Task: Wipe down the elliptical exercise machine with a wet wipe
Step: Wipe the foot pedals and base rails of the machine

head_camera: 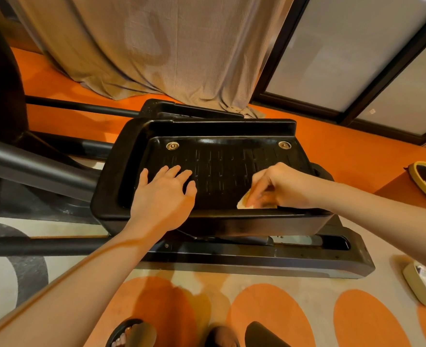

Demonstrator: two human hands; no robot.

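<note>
Step in hand: wiping foot pedal (222,169) of elliptical. My right hand (279,186) has grip pinched on wet wipe (243,203), pressed at pedal's near right edge. My left hand (164,191) flat, fingers spread, bracing pedal. Next, I judge: sweep wipe leftward across ribbed tread, then raised rim.

Both hands on the black pedal (222,171) of the exercise machine.

Left hand (164,194) flat, fingers spread, on the pedal's ribbed tread. Right hand (279,186) presses a pale wipe (244,204) at the near right edge. Two metal bolts (172,146) at the far corners. Beige curtain (156,46) behind; orange-spotted rug (269,319) underfoot.
</note>
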